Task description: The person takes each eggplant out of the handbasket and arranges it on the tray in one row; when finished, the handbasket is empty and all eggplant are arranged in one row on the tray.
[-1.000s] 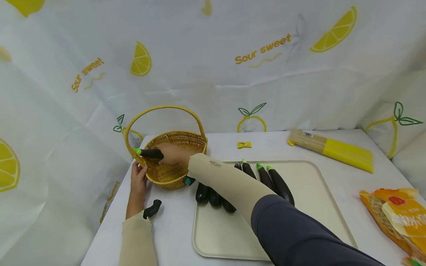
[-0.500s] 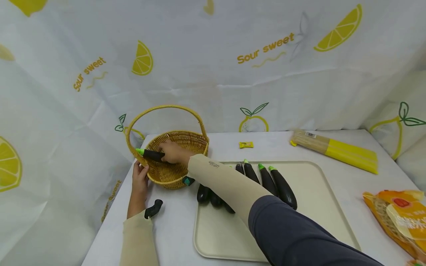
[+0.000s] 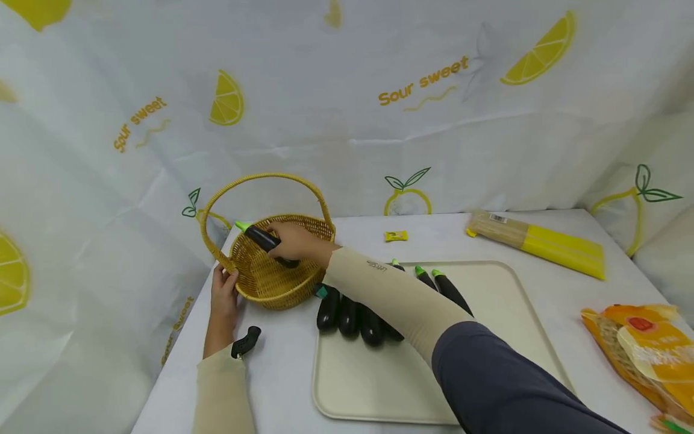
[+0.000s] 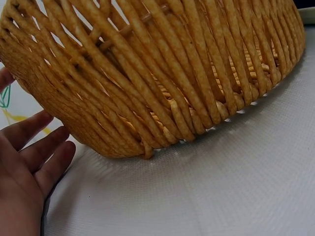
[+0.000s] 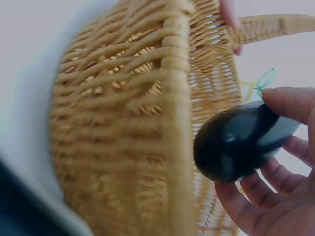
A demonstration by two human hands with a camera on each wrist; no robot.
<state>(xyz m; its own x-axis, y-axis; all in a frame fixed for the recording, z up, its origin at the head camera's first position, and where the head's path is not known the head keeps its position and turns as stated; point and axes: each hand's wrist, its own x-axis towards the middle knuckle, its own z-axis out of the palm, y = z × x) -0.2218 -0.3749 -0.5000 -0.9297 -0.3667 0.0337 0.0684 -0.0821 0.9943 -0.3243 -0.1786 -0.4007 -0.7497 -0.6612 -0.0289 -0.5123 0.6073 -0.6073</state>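
A dark eggplant (image 3: 262, 237) with a bright green stem end slants over the opening of a yellow wicker basket (image 3: 279, 296). My right hand (image 3: 298, 240) grips it at its middle, the stem pointing up and left. In the right wrist view its rounded black end (image 5: 229, 145) shows beside the basket rim (image 5: 174, 123), with thumb and fingers around it. At the basket's left side, by the foot of the handle, my left hand (image 3: 223, 298) holds the rim. The left wrist view shows several of its fingers (image 4: 54, 162) along the outer wicker wall.
Several eggplants (image 3: 349, 316) lie on a beige tray (image 3: 379, 392) right of the basket, partly hidden under my right arm. Behind the tray is a small yellow packet (image 3: 396, 235). A yellow noodle pack (image 3: 542, 241) and an orange bag (image 3: 645, 349) lie on the right.
My right hand has shifted right within the basket with the eggplant, whose stem end has lifted and moved right, away from the handle. The left hand stays at the rim.
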